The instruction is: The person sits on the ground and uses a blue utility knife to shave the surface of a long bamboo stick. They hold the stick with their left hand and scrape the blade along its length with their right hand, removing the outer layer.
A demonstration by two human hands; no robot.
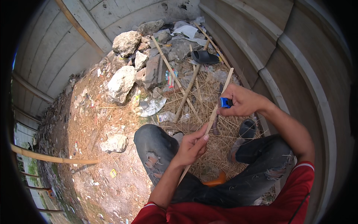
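A long pale bamboo strip (pixel 212 120) slants across in front of me, from my lap up to the right. My left hand (pixel 192 148) is closed around its lower part, thumb along the strip. Higher up, my right hand (pixel 240 100) grips a tool with a blue and black handle (pixel 226 102), held against the strip. The tool's working end is mostly hidden, so its kind is unclear. A dark, narrow length (pixel 215 127) shows behind the strip, below my right hand; I cannot tell whether it belongs to the tool.
Pale rocks (pixel 122 84) are heaped ahead, with crossed bamboo sticks (pixel 186 91) and a black slipper (pixel 204 57) beside them. Dry straw and litter cover the ground. A corrugated wall (pixel 298 74) rises close on the right. An orange object (pixel 216 180) lies between my legs.
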